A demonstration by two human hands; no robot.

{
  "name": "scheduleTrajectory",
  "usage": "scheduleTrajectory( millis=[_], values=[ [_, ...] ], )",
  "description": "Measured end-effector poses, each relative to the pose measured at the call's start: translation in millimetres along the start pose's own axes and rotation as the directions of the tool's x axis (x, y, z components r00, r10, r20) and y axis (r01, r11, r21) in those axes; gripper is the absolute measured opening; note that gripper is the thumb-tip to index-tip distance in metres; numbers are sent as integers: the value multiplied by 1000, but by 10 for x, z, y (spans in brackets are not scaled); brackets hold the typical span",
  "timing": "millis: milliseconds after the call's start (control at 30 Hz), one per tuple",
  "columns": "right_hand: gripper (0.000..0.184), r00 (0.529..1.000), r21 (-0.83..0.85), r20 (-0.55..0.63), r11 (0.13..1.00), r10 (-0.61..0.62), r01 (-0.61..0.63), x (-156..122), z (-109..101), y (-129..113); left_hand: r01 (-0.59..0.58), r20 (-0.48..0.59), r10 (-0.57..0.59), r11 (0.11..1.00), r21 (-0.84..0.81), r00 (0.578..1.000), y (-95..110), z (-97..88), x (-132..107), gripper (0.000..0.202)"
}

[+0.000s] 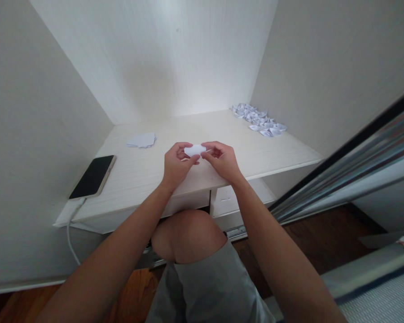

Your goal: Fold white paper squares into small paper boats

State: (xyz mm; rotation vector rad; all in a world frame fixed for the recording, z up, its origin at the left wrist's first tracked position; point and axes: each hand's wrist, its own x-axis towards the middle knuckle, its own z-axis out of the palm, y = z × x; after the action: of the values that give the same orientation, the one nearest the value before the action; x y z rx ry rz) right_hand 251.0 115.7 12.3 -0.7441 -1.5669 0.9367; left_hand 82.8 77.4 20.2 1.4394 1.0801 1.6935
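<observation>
Between my two hands, just above the front part of the white desk, is a small piece of white paper. My left hand pinches its left side between thumb and fingers. The right side is gripped the same way by my right hand. Whether the paper has a fold in it, I cannot tell. A flat stack of white paper sheets lies on the desk to the left, beyond my left hand. At the back right sits a heap of small folded paper pieces.
A phone with a dark screen lies at the desk's left edge, a white cable running down from it. White and grey walls enclose the desk at back and sides. Below its front edge is an open shelf, near my knees.
</observation>
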Motion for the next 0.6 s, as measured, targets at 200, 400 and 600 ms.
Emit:
scheduleTrajectory(
  millis=[200,400,600],
  values=[
    [37,1000,18,31,1000,1,-2,-1,-6,19,28,12,-28,1000,-4,1000,-12,-7,15,39],
    [29,997,-20,50,998,-51,52,-9,-18,4,26,25,-27,999,24,999,30,-19,30,33],
    [28,991,-36,56,992,-118,120,-8,-42,-8,23,53,-25,999,27,998,47,-27,32,28]
  ],
)
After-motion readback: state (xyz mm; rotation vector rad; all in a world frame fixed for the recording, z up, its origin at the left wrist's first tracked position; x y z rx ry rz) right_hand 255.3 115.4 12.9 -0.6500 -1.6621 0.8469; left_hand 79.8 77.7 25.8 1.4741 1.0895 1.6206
